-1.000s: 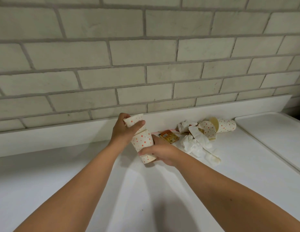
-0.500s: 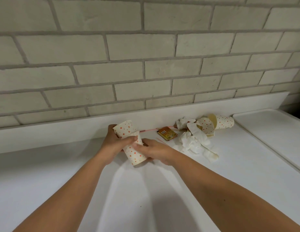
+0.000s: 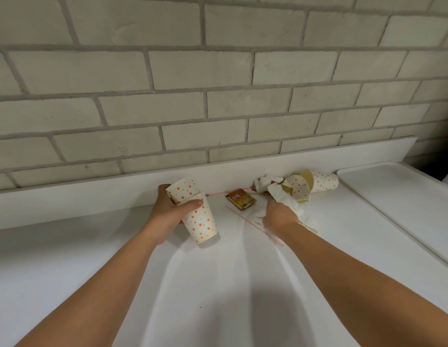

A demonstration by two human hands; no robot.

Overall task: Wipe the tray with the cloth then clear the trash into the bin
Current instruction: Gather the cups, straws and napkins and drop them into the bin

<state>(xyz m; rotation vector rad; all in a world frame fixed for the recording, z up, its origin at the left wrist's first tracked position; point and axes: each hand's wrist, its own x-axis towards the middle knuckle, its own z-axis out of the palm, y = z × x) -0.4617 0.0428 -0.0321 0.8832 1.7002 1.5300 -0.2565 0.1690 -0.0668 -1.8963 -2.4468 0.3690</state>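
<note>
Paper, light, crushable: my left hand [image 3: 171,212] fingers [image 3: 164,191] wrap 2 dotted cups [image 3: 201,222] mid-wall, gentle squeeze. Right hand [image 3: 280,216] clutches soft crumpled napkin [image 3: 280,195]; take whole wad.

- The left hand [image 3: 171,212] is gripping two dotted paper cups [image 3: 201,222] over the white counter [image 3: 92,246].
- The right hand [image 3: 280,217] is clutching crumpled tissue [image 3: 286,197] beside a sauce packet [image 3: 241,199].
- Two tipped cups [image 3: 323,181] are lying near the brick wall [image 3: 218,108].
</note>
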